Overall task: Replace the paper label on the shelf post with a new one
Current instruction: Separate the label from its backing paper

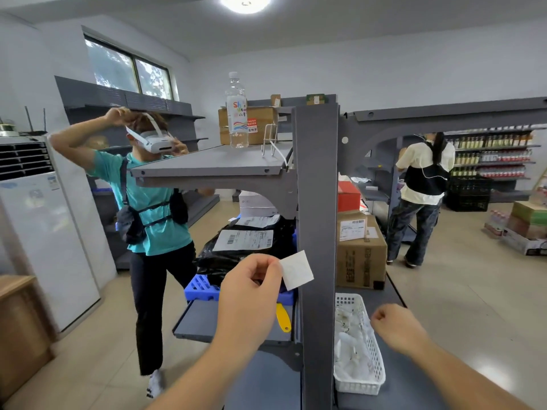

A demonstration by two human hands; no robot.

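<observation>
We are standing in a small shop room with grey metal shelving, a pale tiled floor and a ceiling lamp; two other people are busy further off. Straight ahead rises the grey shelf post, with a shelf at its left carrying a water bottle. Our left hand pinches a small white paper label by its left edge between thumb and fingertips, holding it just at the post's left edge, partly in front of it. Our right hand is curled into a loose fist with nothing in it, hanging beside a white plastic basket on the lower shelf. A yellow scraper lies below the left hand.

We cannot tell whether this label is the old one just peeled or the new one going on; the post's face looks bare. If it is the new one, we judge the next move calls for squaring it to the post's flat face and pressing it down smoothly.
</observation>
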